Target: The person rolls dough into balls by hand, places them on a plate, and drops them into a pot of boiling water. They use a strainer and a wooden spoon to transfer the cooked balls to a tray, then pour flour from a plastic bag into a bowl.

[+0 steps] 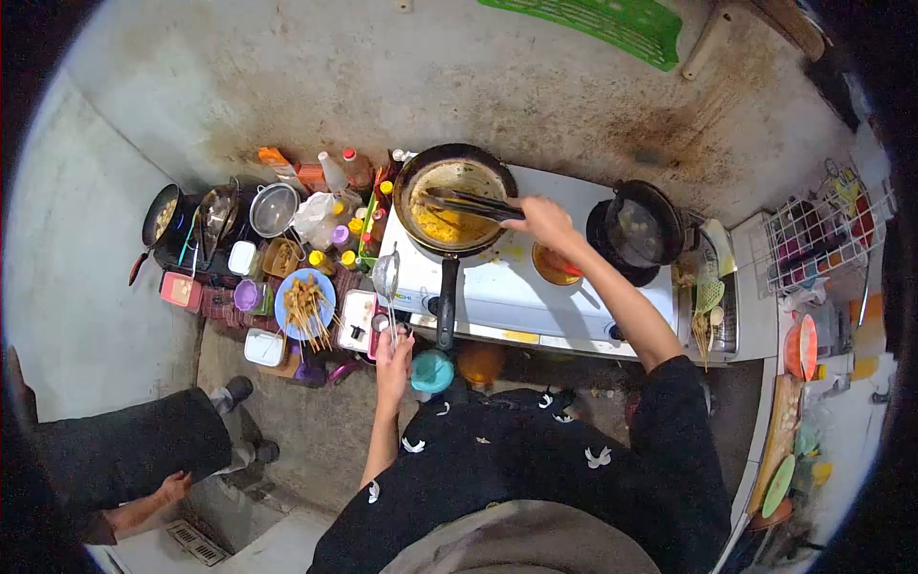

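The right hand [545,222] is closed around black tongs [478,205], whose tips reach yellow food [449,228] in a frying pan [454,151]. The pan sits on a white stove [507,297], handle toward six o'clock. At the pan's seven o'clock, the left hand [392,362] grips a strainer [385,275] by its handle. A plate [281,308] of skewers [306,302] lies at eight, a dark pot [650,188] at three.

Lighting: moderate, indoor, source out of view; white stove [497,287] brightest, two o'clock, softly shadowed; floor [306,450] dimmer, seven o'clock. Optics: fisheye bowing, black circular border; wire rack [813,239], three o'clock, soft in detail.
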`<state>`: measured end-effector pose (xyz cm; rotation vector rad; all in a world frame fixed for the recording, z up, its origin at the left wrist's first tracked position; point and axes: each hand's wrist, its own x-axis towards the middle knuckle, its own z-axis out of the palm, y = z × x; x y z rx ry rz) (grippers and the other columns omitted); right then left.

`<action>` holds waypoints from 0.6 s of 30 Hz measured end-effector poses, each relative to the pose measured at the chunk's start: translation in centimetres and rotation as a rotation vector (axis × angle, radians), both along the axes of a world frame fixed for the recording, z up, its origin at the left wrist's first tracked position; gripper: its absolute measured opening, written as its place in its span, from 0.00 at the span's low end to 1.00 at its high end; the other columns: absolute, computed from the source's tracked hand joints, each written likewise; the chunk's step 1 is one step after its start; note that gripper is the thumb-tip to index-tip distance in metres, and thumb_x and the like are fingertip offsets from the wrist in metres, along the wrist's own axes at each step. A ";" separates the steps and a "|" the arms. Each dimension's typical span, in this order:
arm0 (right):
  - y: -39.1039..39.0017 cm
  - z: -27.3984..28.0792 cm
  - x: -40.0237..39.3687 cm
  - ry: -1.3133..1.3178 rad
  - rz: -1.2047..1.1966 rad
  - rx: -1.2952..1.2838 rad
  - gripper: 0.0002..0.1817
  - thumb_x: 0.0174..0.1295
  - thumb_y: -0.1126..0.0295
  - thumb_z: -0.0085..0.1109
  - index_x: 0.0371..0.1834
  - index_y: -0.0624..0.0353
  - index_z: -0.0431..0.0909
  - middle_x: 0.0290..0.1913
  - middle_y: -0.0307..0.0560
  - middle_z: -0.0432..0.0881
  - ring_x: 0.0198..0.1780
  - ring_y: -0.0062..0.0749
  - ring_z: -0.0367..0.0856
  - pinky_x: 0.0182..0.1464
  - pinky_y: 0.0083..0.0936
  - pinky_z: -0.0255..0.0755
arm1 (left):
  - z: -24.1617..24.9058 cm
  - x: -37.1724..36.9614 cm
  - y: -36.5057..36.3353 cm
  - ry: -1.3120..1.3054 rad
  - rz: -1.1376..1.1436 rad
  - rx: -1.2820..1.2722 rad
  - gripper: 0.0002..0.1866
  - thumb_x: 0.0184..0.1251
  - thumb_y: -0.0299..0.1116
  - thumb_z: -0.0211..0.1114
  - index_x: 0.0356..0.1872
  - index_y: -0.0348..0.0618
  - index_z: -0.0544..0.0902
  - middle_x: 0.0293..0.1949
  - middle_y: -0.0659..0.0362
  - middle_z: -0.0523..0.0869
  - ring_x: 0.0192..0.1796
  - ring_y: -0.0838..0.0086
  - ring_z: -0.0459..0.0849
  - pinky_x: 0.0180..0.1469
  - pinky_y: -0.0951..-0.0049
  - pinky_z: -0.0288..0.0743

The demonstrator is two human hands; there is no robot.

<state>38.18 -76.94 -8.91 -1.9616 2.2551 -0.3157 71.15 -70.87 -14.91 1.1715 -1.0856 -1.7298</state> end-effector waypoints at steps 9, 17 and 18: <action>-2.1 0.5 -2.3 -0.208 0.076 0.192 0.26 0.49 0.47 0.54 0.39 0.59 0.78 0.31 0.59 0.78 0.35 0.49 0.77 0.41 0.35 0.69 | 0.6 0.0 -0.1 -0.020 0.010 0.008 0.08 0.59 0.28 0.54 0.39 0.47 0.67 0.15 0.72 0.63 0.13 0.89 0.57 0.13 0.86 0.47; -1.3 1.2 -1.0 -0.158 0.046 0.191 0.29 0.46 0.48 0.59 0.47 0.59 0.74 0.44 0.58 0.76 0.47 0.47 0.74 0.50 0.36 0.67 | 0.3 -0.7 -0.3 0.023 -0.041 0.024 0.07 0.59 0.27 0.54 0.37 0.47 0.67 0.16 0.73 0.62 0.13 0.91 0.55 0.12 0.86 0.45; -1.1 1.1 -1.1 -0.132 0.051 0.148 0.29 0.46 0.49 0.59 0.47 0.59 0.74 0.43 0.58 0.76 0.47 0.47 0.74 0.50 0.36 0.67 | 0.3 -0.7 -0.3 0.024 -0.043 0.024 0.07 0.59 0.27 0.54 0.37 0.47 0.67 0.16 0.73 0.62 0.13 0.91 0.55 0.12 0.86 0.45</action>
